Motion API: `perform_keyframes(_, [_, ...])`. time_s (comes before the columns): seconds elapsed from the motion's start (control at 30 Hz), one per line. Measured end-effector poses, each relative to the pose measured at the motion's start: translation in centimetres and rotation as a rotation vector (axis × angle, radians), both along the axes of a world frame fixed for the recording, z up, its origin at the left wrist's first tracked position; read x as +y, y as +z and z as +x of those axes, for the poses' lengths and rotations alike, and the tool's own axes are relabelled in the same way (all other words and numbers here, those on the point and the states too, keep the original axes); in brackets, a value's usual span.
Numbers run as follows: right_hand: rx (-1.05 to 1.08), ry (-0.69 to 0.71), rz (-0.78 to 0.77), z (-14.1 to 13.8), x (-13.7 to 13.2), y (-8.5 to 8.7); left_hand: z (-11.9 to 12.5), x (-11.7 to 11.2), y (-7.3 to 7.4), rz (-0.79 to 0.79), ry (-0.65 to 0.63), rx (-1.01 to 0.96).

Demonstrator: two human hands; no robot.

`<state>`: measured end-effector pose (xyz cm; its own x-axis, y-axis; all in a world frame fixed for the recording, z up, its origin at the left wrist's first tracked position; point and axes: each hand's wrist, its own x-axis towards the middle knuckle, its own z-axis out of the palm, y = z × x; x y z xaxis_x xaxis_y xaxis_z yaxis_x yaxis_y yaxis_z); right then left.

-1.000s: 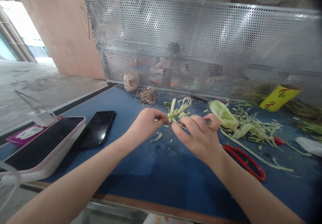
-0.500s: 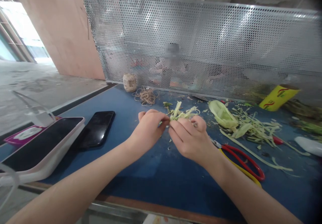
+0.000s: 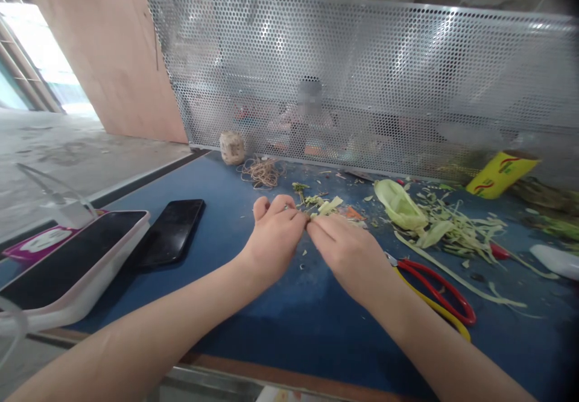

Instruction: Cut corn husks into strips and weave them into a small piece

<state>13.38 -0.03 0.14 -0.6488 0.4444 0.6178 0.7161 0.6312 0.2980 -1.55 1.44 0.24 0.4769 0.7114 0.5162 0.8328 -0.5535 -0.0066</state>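
Note:
My left hand (image 3: 277, 233) and my right hand (image 3: 346, 248) meet over the middle of the table, both closed in a pinch, fingertips touching. Between the fingertips is something small and brownish, mostly hidden, which I cannot make out. Just beyond the fingers, pale green plant strips (image 3: 331, 205) show; whether they are held or lie on the table is unclear. An orange scrap (image 3: 354, 213) sits beside them, past my right hand. Scissors with red and yellow handles (image 3: 436, 284) lie right of my right wrist.
On the blue table (image 3: 217, 323) are a black phone (image 3: 174, 230), a pink-edged tray (image 3: 85, 269), tangled twine (image 3: 261, 173), and a pale block (image 3: 232, 147). Rightward lie a hollow green leaf piece (image 3: 398, 203), shredded strips (image 3: 465, 227) and a yellow roll (image 3: 500, 176). Perforated metal panel (image 3: 344, 58) behind; a person beyond.
The fingers of both hands have shifted and drawn closer into a fingertip pinch. The splayed strips above the fingers now appear lower and fewer, and an orange scrap has come into view.

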Motion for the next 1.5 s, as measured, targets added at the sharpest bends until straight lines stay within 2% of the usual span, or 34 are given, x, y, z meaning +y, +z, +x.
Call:
perform_keyframes(0.07, [-0.09,0.034,0.095,0.0,0.1,0.4,0.3,-0.1,0.2,-0.029,-0.009,0.016])
perform_keyframes(0.13, [-0.094,0.047,0.112,0.2,0.3,0.7,0.6,-0.2,0.3,-0.066,-0.004,0.027])
perform_keyframes(0.3, [-0.087,0.109,-0.102,1.4,0.6,1.1,0.7,0.2,0.1,-0.113,-0.009,-0.038])
perform_keyframes(0.47, [-0.153,0.129,-0.202,1.3,0.4,1.0,0.6,0.6,0.0,-0.122,0.018,-0.101])
perform_keyframes(0.6, [0.1,0.145,-0.326,1.4,0.9,0.6,0.6,0.5,0.0,-0.116,0.005,-0.054])
perform_keyframes(0.7, [0.316,0.093,-0.398,1.9,1.5,0.6,0.5,0.4,-0.3,-0.08,-0.027,-0.001])
perform_keyframes(0.8, [0.364,-0.01,-0.362,2.1,1.7,0.7,0.4,0.4,-0.7,-0.036,-0.069,0.052])
perform_keyframes(0.9, [0.285,-0.057,-0.325,2.2,1.6,1.0,0.5,0.3,-0.8,0.015,-0.083,0.095])
perform_keyframes(1.07, [0.226,-0.074,-0.621,2.6,1.7,1.7,1.0,-0.2,-0.5,0.029,-0.115,0.118])
perform_keyframes(1.13, [0.243,-0.078,-0.67,2.8,1.8,1.7,1.1,-0.3,-0.4,0.013,-0.115,0.137])
perform_keyframes(1.3, [0.267,-0.044,-0.568,2.8,2.0,1.3,0.9,0.0,-0.6,-0.029,-0.123,0.132])
perform_keyframes(1.5, [0.262,-0.012,-0.501,2.8,1.8,1.3,0.7,0.2,-0.8,0.033,-0.12,0.084])
